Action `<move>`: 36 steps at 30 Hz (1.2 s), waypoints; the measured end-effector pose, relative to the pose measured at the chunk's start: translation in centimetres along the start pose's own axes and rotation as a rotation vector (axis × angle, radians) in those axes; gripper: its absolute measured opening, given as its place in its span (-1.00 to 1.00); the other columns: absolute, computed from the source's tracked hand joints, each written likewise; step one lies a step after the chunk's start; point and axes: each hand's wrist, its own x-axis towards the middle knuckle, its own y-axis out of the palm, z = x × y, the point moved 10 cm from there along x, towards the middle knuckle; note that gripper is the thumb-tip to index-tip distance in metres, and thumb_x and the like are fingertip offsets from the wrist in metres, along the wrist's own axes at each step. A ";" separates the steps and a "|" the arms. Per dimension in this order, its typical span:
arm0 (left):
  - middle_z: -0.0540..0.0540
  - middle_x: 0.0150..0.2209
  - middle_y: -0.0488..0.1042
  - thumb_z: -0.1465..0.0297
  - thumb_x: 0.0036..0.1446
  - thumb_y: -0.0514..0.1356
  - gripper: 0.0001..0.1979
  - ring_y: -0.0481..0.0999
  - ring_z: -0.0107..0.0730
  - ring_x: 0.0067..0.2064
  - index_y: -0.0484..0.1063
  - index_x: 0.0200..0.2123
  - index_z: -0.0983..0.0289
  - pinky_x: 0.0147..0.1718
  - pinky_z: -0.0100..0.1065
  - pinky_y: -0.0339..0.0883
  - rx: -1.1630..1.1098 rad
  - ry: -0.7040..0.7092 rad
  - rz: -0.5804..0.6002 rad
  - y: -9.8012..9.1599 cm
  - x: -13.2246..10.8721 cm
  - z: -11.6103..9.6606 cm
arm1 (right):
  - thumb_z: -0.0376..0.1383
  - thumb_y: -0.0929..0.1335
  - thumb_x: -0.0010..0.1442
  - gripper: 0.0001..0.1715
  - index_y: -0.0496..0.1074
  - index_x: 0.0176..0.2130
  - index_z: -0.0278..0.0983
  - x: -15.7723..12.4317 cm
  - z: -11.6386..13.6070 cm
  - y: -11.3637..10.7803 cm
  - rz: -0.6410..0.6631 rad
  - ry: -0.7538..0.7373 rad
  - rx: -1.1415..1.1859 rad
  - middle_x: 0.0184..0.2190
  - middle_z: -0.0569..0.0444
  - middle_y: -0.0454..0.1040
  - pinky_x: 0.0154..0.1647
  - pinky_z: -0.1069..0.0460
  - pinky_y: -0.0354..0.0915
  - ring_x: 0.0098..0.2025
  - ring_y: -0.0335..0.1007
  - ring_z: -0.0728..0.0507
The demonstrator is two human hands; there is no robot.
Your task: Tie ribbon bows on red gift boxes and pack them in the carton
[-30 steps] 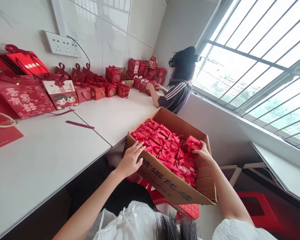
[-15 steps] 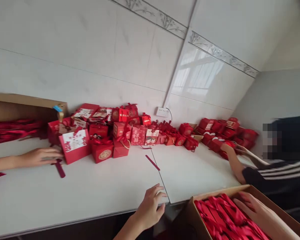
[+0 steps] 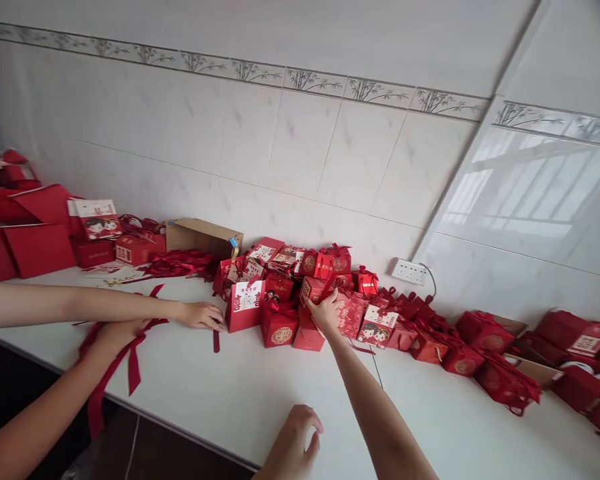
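Grip, left: left hand (image 3: 294,437) is above the near edge of the white surface (image 3: 260,397); fingers loosely curled, thumb apart, nothing held.
Other person, lower arm: forearm (image 3: 55,408) enters from the left; red ribbon (image 3: 134,370) trails beside its wrist, and its hand is partly hidden under the upper arm.
Other person, upper arm: hand (image 3: 200,315) rests low over the surface, near a short ribbon strip (image 3: 217,342).
Front boxes: white-panelled box (image 3: 244,321) stands upright, just left of a medallion box (image 3: 281,335).
Grip, right: right hand (image 3: 327,315) has its fingers against a red box (image 3: 308,291); cannot tell whether they close on it.
Item contacted: red box sits in the middle of the group, above and behind the medallion box.
Right side: couple-print box (image 3: 377,327) leads a row of small red boxes (image 3: 463,359).
Left rear: ribbon heap (image 3: 177,264) lies before an open carton (image 3: 197,235).
Wall: socket strip (image 3: 410,271) is mounted on pale tiles below a bamboo-pattern border (image 3: 310,81).
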 end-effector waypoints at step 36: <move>0.12 -0.20 0.46 0.11 0.18 -0.02 -0.62 0.45 -0.25 -0.14 0.37 -0.16 0.26 -0.19 -0.30 0.36 -0.001 -0.310 -0.221 -8.4 -1.3 -3.0 | 0.07 0.24 0.17 -0.51 0.23 -0.53 -0.24 -20.3 -11.3 -10.0 0.367 0.003 0.279 -0.62 0.18 0.24 -0.54 0.09 0.13 -0.55 0.14 0.00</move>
